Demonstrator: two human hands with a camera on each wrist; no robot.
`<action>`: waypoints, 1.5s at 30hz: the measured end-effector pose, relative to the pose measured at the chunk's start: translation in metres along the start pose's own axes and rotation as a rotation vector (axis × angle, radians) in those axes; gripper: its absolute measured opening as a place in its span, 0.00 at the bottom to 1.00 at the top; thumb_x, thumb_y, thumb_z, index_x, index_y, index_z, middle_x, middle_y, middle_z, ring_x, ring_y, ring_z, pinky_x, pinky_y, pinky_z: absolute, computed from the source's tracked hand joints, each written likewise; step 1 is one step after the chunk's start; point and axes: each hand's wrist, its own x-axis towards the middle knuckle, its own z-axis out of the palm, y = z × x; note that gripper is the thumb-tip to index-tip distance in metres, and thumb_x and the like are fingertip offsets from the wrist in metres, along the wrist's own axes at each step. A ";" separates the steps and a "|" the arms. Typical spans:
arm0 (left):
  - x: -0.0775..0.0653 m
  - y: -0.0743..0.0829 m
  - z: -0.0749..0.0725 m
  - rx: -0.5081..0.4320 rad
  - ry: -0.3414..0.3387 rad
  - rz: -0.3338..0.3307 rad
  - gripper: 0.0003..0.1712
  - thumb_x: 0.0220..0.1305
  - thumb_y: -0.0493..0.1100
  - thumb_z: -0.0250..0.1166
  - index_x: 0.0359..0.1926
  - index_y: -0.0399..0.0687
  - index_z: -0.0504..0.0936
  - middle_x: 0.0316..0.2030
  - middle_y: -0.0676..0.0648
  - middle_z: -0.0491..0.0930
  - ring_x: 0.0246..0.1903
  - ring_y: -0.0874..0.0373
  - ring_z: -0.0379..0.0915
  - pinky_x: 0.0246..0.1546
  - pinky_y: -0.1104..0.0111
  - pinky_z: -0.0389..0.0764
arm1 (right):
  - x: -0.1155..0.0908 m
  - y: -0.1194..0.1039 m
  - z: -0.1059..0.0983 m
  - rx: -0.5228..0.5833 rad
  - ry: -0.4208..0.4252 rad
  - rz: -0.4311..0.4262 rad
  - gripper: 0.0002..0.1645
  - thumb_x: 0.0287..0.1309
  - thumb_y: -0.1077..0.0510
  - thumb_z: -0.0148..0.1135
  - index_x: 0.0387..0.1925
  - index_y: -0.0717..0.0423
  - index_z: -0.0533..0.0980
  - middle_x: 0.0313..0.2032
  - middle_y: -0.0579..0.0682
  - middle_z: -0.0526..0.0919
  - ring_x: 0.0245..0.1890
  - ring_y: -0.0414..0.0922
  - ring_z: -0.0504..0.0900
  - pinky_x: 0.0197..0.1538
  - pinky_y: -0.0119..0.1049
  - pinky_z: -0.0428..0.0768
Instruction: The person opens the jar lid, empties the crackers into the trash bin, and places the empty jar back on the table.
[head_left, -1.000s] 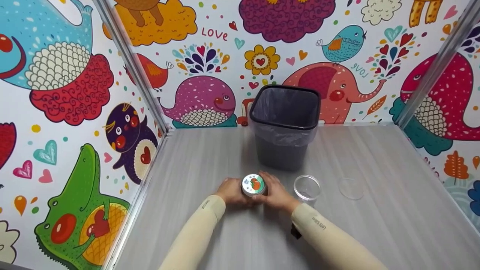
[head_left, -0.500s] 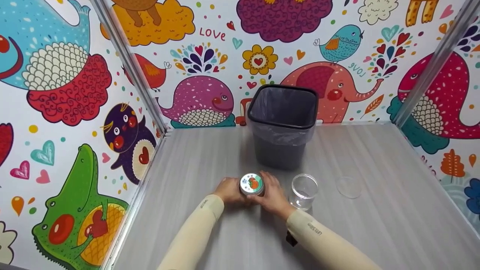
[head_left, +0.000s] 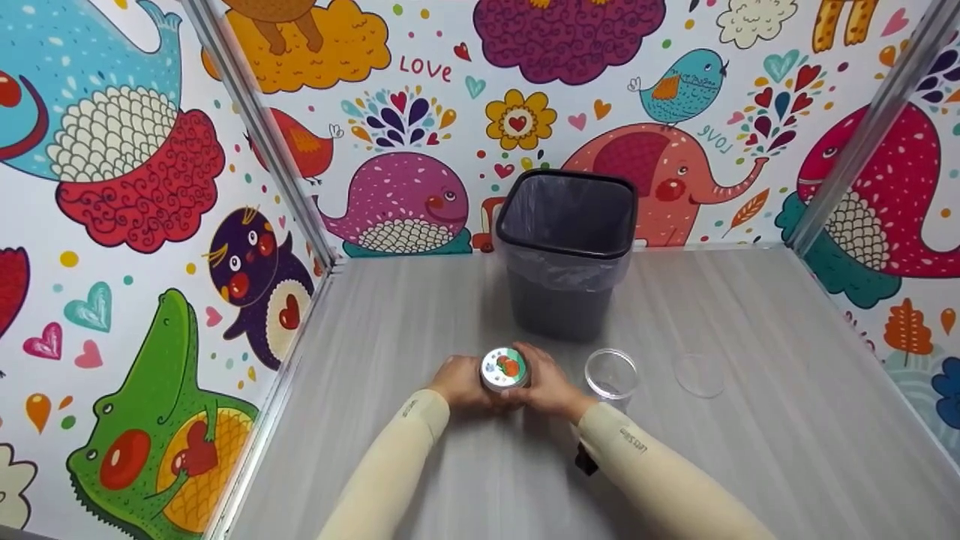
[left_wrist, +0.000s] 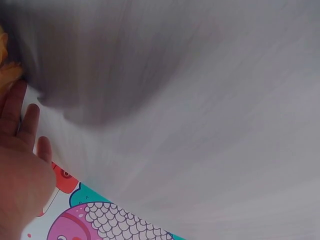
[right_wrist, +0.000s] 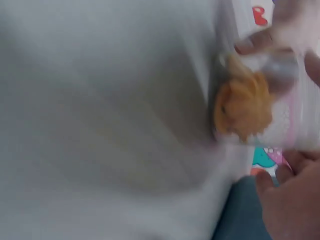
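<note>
A: Where do we locate the jar [head_left: 503, 372]?
B: Below and slightly right of centre in the head view, between both hands, printed lid [head_left: 502, 367] toward us, long axis roughly upright.
A: Which hand lies nearer?
B: Neither; we see both touching it. The left hand [head_left: 460, 384] grips its left side; the right hand [head_left: 551, 386] curls round its right, thumb below the lid. Whether its base touches the table [head_left: 390, 315], we cannot tell.

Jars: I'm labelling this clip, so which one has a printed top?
The held jar, between the left hand and right hand: its top shows an orange-and-green picture. The clear jar to its right shows no print.
</note>
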 end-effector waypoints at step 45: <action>0.000 -0.001 0.002 0.018 0.029 0.029 0.33 0.31 0.61 0.80 0.43 0.54 0.86 0.36 0.58 0.86 0.38 0.61 0.82 0.46 0.65 0.80 | -0.014 0.001 0.026 -0.087 0.260 0.024 0.56 0.43 0.43 0.80 0.67 0.67 0.66 0.64 0.64 0.71 0.64 0.62 0.67 0.66 0.56 0.64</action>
